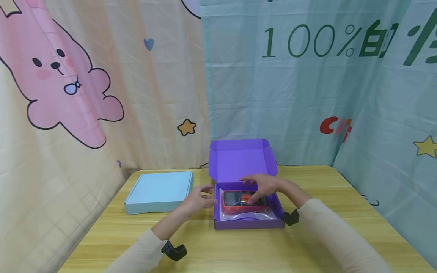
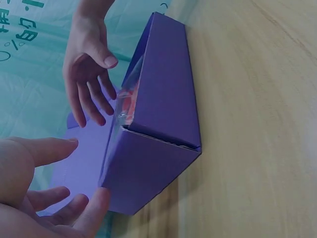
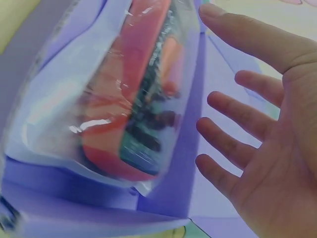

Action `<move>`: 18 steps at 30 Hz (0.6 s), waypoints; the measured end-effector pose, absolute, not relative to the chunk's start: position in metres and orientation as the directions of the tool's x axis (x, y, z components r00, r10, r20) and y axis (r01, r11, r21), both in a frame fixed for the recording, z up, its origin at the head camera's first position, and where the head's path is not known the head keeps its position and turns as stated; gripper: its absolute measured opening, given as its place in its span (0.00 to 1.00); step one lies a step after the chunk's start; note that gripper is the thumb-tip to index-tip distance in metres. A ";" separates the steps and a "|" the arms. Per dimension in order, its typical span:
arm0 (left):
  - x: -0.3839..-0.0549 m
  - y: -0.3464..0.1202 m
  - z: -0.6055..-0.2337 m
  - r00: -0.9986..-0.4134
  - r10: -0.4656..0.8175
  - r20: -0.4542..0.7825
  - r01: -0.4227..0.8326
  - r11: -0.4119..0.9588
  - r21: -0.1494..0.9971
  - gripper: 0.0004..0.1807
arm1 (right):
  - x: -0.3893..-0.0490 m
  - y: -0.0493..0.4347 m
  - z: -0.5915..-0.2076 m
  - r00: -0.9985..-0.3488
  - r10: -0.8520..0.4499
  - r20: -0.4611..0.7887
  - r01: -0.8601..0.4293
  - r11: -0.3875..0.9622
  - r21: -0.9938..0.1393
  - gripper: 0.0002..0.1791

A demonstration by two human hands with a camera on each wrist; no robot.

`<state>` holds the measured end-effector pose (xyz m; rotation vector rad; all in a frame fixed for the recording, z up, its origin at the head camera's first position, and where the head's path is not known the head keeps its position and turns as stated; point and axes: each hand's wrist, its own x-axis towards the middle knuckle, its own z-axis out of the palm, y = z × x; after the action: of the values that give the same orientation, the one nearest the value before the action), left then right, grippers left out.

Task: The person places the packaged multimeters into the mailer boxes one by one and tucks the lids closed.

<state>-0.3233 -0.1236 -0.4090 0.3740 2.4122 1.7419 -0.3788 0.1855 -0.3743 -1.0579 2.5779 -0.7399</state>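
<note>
A red and black multimeter [image 1: 232, 207] lies in a clear plastic bag [image 3: 54, 114] inside a purple cardboard box [image 1: 249, 225], whose lid [image 1: 243, 163] stands raised at the back. Over the multimeter hovers my right hand [image 1: 266, 185], thumb and fingers spread; the right wrist view shows a gap between them and the bag. My left hand [image 1: 198, 199] is beside the box's left wall, fingers loosely bent and holding nothing. In the left wrist view its fingertips [image 2: 101, 198] come close to the box's side; whether they touch it I cannot tell.
To the left of the purple box a closed light-blue box [image 1: 160, 191] lies on the wooden table [image 1: 205, 250]. Printed curtains [image 1: 164, 83] hang behind and on both sides. A dark cable [image 1: 203, 165] shows at the table's back edge.
</note>
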 end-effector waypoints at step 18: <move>-0.352 -0.131 -0.369 -0.934 0.330 0.134 0.234 0.285 0.930 0.40 | -0.389 0.222 -0.343 -0.738 -0.673 0.053 -0.528 0.527 -0.667 0.49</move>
<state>-0.3516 -0.1306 -0.3686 0.5386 2.4490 1.7489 -0.3886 0.2215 -0.3432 -1.0193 2.5548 -1.0078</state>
